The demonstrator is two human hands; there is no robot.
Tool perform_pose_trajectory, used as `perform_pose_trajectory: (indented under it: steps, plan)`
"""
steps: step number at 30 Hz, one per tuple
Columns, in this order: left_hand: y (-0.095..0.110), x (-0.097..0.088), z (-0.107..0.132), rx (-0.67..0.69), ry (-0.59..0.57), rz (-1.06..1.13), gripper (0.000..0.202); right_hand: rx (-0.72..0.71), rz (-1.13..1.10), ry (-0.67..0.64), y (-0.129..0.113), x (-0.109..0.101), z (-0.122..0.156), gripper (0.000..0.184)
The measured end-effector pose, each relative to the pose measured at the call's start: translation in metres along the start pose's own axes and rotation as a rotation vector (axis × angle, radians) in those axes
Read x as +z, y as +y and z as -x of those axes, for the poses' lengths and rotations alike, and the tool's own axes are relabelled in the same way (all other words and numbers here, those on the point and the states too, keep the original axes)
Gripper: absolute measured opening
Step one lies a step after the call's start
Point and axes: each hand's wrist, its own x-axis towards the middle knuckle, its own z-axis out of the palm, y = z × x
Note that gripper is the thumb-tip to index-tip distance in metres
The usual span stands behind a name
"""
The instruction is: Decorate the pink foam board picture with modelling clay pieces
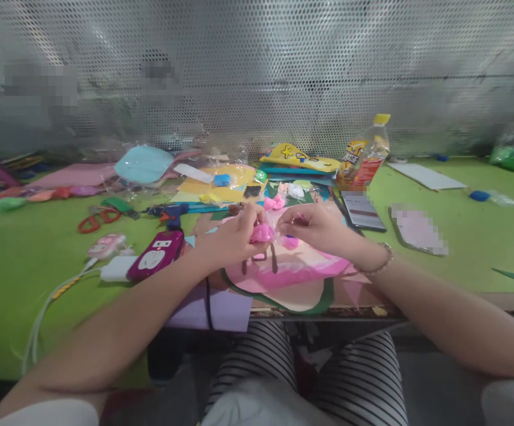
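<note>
My left hand is closed around a small pink crumpled piece, pinched between thumb and fingers. My right hand is closed in a pinch right next to it, its fingertips on the same pink material. Both hands hover over a pink and cream paper craft with a green edge, lying at the near edge of the green table. More pink crumpled bits lie just beyond the hands.
Red-handled scissors and a blue glue gun lie to the left. A magenta phone with a white charger and cable sits near my left forearm. A dark phone, a snack bag and coloured foam sheets lie behind.
</note>
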Motion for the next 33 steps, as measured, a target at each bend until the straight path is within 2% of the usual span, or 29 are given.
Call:
perform_pose_trajectory:
  steps: [3, 10, 12, 15, 17, 20, 22, 24, 26, 33]
  plan:
    - [-0.001, -0.002, 0.001, -0.002, -0.040, -0.043, 0.034, 0.033, -0.019, -0.015, 0.000, 0.000, 0.000, 0.010]
    - [-0.005, 0.002, 0.002, 0.027, -0.050, 0.054, 0.033, 0.063, 0.021, -0.019, -0.003, 0.002, 0.000, 0.011]
    - [-0.004, 0.002, 0.002, 0.049, -0.038, 0.081, 0.035, 0.044, 0.037, -0.010, -0.004, 0.003, 0.001, 0.013]
    - [-0.003, 0.000, 0.000, 0.165, -0.026, 0.154, 0.036, -0.046, 0.073, 0.027, -0.005, 0.005, 0.002, 0.017]
    - [-0.002, -0.002, -0.003, 0.248, 0.036, 0.237, 0.027, -0.132, 0.132, 0.074, -0.005, 0.008, 0.004, 0.015]
    - [0.002, -0.004, -0.006, 0.259, 0.265, 0.283, 0.013, -0.232, 0.247, 0.157, -0.005, 0.013, 0.007, 0.013]
    - [0.006, -0.003, -0.007, 0.232, 0.361, 0.270, 0.022, -0.285, 0.312, 0.191, -0.005, 0.016, 0.010, 0.012]
    - [0.010, -0.003, -0.007, 0.208, 0.372, 0.282, 0.032, -0.339, 0.366, 0.205, -0.005, 0.018, 0.011, 0.010]
    - [0.014, -0.003, -0.007, 0.177, 0.366, 0.300, 0.034, -0.379, 0.394, 0.214, -0.005, 0.019, 0.012, 0.007]
    - [0.014, -0.002, -0.005, 0.167, 0.377, 0.197, 0.020, -0.342, 0.359, 0.221, -0.004, 0.023, 0.010, 0.007]
